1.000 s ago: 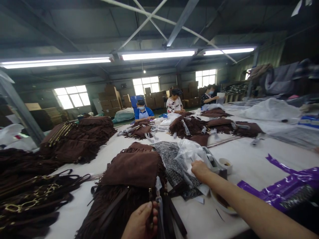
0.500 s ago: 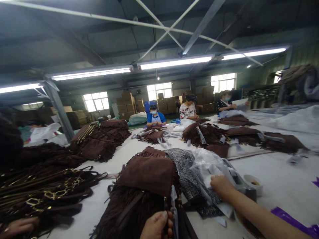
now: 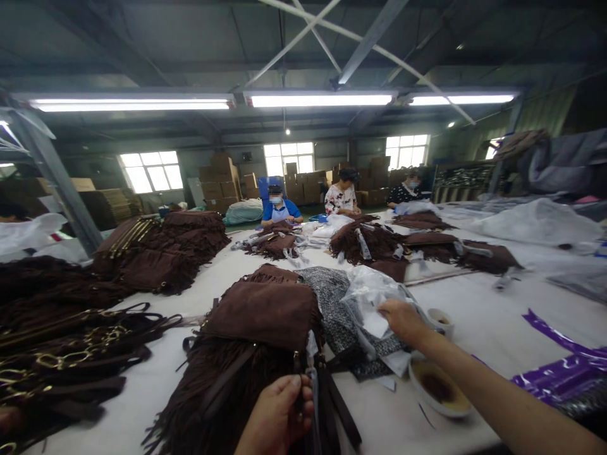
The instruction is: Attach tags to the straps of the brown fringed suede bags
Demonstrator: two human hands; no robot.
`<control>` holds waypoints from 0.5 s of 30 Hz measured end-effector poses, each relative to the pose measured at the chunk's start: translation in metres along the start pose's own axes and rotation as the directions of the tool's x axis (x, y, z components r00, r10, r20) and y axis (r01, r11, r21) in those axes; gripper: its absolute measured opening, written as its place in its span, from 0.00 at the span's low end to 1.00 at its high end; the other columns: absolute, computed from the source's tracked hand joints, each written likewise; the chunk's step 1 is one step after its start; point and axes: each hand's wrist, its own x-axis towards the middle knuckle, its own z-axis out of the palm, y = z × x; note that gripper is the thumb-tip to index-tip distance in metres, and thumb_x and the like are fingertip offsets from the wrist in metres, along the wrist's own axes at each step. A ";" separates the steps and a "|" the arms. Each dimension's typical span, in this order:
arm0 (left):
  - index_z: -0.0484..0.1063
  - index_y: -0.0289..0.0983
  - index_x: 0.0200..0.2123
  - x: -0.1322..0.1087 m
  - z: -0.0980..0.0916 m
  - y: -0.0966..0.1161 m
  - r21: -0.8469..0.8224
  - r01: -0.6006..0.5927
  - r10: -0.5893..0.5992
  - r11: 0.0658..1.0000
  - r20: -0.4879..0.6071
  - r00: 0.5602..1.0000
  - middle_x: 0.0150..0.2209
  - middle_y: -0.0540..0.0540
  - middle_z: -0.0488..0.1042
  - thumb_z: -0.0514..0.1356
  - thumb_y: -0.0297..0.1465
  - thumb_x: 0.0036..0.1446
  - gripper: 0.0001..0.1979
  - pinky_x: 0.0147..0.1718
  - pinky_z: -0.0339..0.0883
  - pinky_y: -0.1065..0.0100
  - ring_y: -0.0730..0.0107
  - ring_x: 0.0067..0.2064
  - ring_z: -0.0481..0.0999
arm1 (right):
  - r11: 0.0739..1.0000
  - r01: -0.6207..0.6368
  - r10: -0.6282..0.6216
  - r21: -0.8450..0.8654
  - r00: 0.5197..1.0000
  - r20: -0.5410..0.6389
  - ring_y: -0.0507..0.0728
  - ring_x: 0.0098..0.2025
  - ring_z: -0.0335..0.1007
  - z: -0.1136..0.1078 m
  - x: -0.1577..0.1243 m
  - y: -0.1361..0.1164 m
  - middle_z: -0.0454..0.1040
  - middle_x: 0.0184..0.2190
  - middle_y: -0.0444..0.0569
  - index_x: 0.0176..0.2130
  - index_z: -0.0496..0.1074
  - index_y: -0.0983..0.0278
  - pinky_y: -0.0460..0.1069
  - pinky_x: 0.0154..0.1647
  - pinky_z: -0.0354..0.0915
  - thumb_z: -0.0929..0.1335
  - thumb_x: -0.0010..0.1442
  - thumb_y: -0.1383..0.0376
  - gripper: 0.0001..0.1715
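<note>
A dark brown fringed bag (image 3: pixel 270 309) lies on the table in front of me. My left hand (image 3: pixel 284 407) is closed at its near right corner, gripping a narrow dark strap. Beside those fingers hangs clear plastic wrapping (image 3: pixel 313 373). To the right, my right hand (image 3: pixel 403 322) reaches over a crumpled clear plastic bag (image 3: pixel 367 291) and white paper. Its fingers are pinched together at the plastic's edge; what they hold is not clear. Black-and-white speckled fabric (image 3: pixel 327 294) lies under the plastic, beside the fringed bag.
On the left lie dark straps with gold rings (image 3: pixel 61 360) and stacked brown bags (image 3: pixel 165 259). A bowl of brown stuff (image 3: pixel 439 385) and a white cup (image 3: pixel 441 319) stand near my right arm. Purple plastic (image 3: pixel 564 373) lies at right. Co-workers (image 3: pixel 279 208) sit across the table.
The view has swung right and slightly down, so most things sit further left in it. My left hand keeps its grip on the strap. More of the bowl now shows.
</note>
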 end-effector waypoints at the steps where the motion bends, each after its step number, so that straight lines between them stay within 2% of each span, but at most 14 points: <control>1: 0.74 0.32 0.36 -0.001 0.000 0.001 -0.007 -0.005 0.005 1.000 0.015 1.000 0.28 0.47 0.73 0.69 0.36 0.50 0.14 0.25 0.67 0.73 0.74 0.26 0.73 | 0.999 0.005 -0.005 0.046 1.000 -0.009 0.58 0.37 0.72 -0.006 -0.005 -0.008 0.78 0.32 0.54 0.32 0.77 0.67 0.49 0.38 0.62 0.60 0.64 0.64 0.19; 3: 0.74 0.32 0.36 -0.004 0.001 0.002 -0.029 0.002 0.000 1.000 0.059 0.998 0.29 0.47 0.74 0.68 0.36 0.51 0.14 0.26 0.67 0.73 0.74 0.27 0.74 | 0.967 0.003 -0.011 0.253 0.999 0.033 0.55 0.28 0.69 -0.012 -0.019 -0.031 0.75 0.23 0.48 0.29 0.75 0.66 0.47 0.29 0.60 0.60 0.63 0.57 0.22; 4: 0.74 0.33 0.36 -0.005 0.002 0.003 -0.046 0.008 -0.003 0.999 0.087 0.996 0.30 0.47 0.74 0.68 0.36 0.51 0.13 0.27 0.67 0.73 0.74 0.28 0.74 | 0.915 -0.016 -0.019 0.403 0.997 0.081 0.53 0.24 0.65 -0.012 -0.027 -0.046 0.71 0.19 0.45 0.27 0.74 0.66 0.47 0.26 0.58 0.62 0.62 0.54 0.22; 6: 0.75 0.32 0.36 -0.006 0.003 0.005 -0.076 0.010 0.001 0.997 0.142 0.990 0.33 0.45 0.76 0.68 0.35 0.52 0.12 0.28 0.67 0.73 0.72 0.32 0.76 | 0.729 -0.093 -0.059 0.678 0.979 0.198 0.50 0.20 0.59 -0.005 -0.044 -0.079 0.66 0.15 0.41 0.24 0.72 0.66 0.46 0.22 0.53 0.66 0.56 0.52 0.20; 7: 0.76 0.32 0.36 -0.006 0.003 0.005 -0.084 0.007 0.007 0.996 0.161 0.987 0.35 0.44 0.76 0.67 0.35 0.53 0.12 0.30 0.68 0.73 0.70 0.35 0.76 | 0.637 -0.136 -0.088 0.759 0.965 0.248 0.49 0.19 0.57 -0.001 -0.052 -0.097 0.65 0.15 0.40 0.23 0.71 0.66 0.45 0.21 0.52 0.68 0.54 0.53 0.19; 9: 0.77 0.32 0.37 -0.007 0.003 0.005 -0.097 -0.002 0.021 0.995 0.189 0.982 0.39 0.42 0.77 0.66 0.34 0.54 0.11 0.34 0.69 0.71 0.67 0.40 0.76 | 0.525 -0.198 -0.144 0.828 0.938 0.315 0.48 0.19 0.54 0.010 -0.066 -0.128 0.63 0.15 0.39 0.22 0.69 0.65 0.45 0.21 0.49 0.71 0.50 0.54 0.18; 11: 0.77 0.32 0.37 -0.008 0.002 0.004 -0.122 -0.008 0.033 0.992 0.208 0.978 0.39 0.42 0.77 0.66 0.33 0.54 0.10 0.36 0.69 0.69 0.67 0.41 0.76 | 0.463 -0.243 -0.175 0.853 0.918 0.357 0.47 0.19 0.52 0.019 -0.073 -0.153 0.61 0.14 0.38 0.20 0.66 0.65 0.45 0.20 0.47 0.72 0.48 0.53 0.20; 13: 0.77 0.32 0.34 -0.008 -0.001 0.002 -0.145 -0.018 0.049 0.989 0.212 0.976 0.35 0.44 0.77 0.66 0.33 0.53 0.09 0.36 0.69 0.68 0.70 0.37 0.75 | 0.433 -0.266 -0.185 0.861 0.909 0.373 0.47 0.18 0.49 0.025 -0.075 -0.167 0.58 0.13 0.37 0.19 0.63 0.64 0.45 0.20 0.46 0.72 0.46 0.53 0.21; 15: 0.77 0.32 0.33 -0.009 -0.005 0.001 -0.157 -0.037 0.068 0.987 0.197 0.978 0.32 0.45 0.76 0.67 0.32 0.52 0.09 0.35 0.69 0.68 0.71 0.34 0.75 | 0.449 -0.244 -0.189 0.860 0.914 0.358 0.47 0.19 0.49 0.027 -0.075 -0.173 0.58 0.14 0.37 0.18 0.61 0.63 0.45 0.21 0.46 0.72 0.46 0.53 0.22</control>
